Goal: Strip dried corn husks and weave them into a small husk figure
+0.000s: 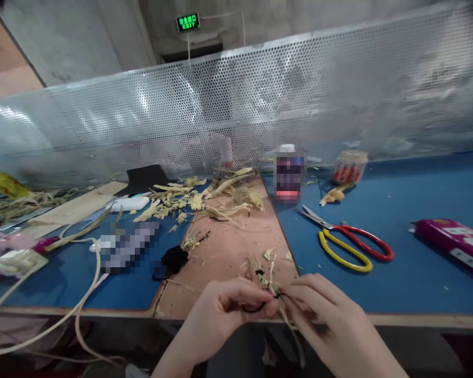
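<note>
At the table's front edge my left hand (pixel 230 307) and my right hand (pixel 323 315) meet, fingers pinched around a small bundle of dried plant strips (pixel 268 283). A thin black cord (pixel 253 308) loops out from my left fingertips and runs into the bundle. Both hands are closed on this piece, with the cord crossing between them. Long pale strands hang below the fingers. Which fingertips hold cord and which hold plant strips is hard to make out.
Scissors (pixel 341 231), a bottle (pixel 288 178), a jar (pixel 350 167) and a purple packet (pixel 455 241) are on the right. Dried husks (pixel 236 197) lie at the back middle. Black thread (pixel 174 260), a phone-like pixelated object (pixel 130 247) and a cable (pixel 96 262) are left.
</note>
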`<state>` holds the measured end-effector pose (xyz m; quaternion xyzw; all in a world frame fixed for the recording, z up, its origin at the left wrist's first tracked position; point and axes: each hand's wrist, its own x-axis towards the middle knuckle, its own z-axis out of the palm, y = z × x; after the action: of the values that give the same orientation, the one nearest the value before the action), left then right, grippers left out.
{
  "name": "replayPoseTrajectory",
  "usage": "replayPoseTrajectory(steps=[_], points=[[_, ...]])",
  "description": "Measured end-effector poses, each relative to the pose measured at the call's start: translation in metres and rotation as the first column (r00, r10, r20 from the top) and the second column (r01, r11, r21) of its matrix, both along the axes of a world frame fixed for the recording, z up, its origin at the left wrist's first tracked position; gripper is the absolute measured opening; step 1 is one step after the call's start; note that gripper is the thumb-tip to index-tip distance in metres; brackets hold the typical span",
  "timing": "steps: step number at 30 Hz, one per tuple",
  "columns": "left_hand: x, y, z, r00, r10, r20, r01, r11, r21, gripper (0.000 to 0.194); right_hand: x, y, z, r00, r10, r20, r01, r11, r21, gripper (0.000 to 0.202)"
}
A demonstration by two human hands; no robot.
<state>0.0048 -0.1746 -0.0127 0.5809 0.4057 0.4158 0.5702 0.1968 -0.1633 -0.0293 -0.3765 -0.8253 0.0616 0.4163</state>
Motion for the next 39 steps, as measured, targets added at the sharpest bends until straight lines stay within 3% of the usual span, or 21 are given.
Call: replayPoseTrajectory(steps=[3,7,10,13,18,22,27,32,39], points=[[0.004,0.002,-0.002,1.0,0.028,-0.008,-0.028,0.999,0.019,0.014,-0.002,-0.001,-0.002,0.996,-0.017,-0.09,0.015,0.999,-0.032,0.014],[0.007,0.003,-0.002,0.982,0.141,-0.125,-0.125,0.984,0.126,0.017,-0.006,0.001,-0.005,0.984,0.083,-0.156,-0.099,0.991,-0.094,0.013],[0.008,0.004,-0.002,0.975,0.185,-0.121,-0.159,0.966,0.202,0.019,-0.009,0.003,-0.01,0.977,0.114,-0.18,-0.13,0.988,-0.081,0.013],[0.006,0.005,-0.003,0.982,0.165,-0.088,-0.153,0.98,0.131,0.021,-0.013,0.004,-0.015,0.969,0.129,-0.212,-0.147,0.987,-0.07,0.011],[0.004,0.007,-0.003,0.97,0.233,-0.064,-0.229,0.971,0.061,0.026,-0.02,0.008,-0.019,0.968,0.119,-0.222,-0.134,0.99,-0.053,0.017],[0.006,0.009,-0.007,0.956,0.265,-0.127,-0.252,0.961,0.112,0.027,-0.022,0.011,-0.02,0.977,0.123,-0.174,-0.121,0.992,0.026,0.017],[0.007,0.012,-0.014,0.945,0.229,-0.232,-0.189,0.965,0.183,0.023,-0.018,0.015,-0.017,0.988,0.145,0.051,-0.152,0.973,0.176,0.02],[0.004,0.012,-0.011,0.944,0.183,-0.276,-0.124,0.968,0.218,0.023,-0.015,0.021,-0.012,0.962,0.228,0.149,-0.25,0.955,0.157,0.019],[0.005,0.009,-0.006,0.947,0.177,-0.268,-0.135,0.977,0.167,0.023,-0.016,0.023,-0.015,0.967,0.155,0.203,-0.196,0.96,0.199,0.02]])
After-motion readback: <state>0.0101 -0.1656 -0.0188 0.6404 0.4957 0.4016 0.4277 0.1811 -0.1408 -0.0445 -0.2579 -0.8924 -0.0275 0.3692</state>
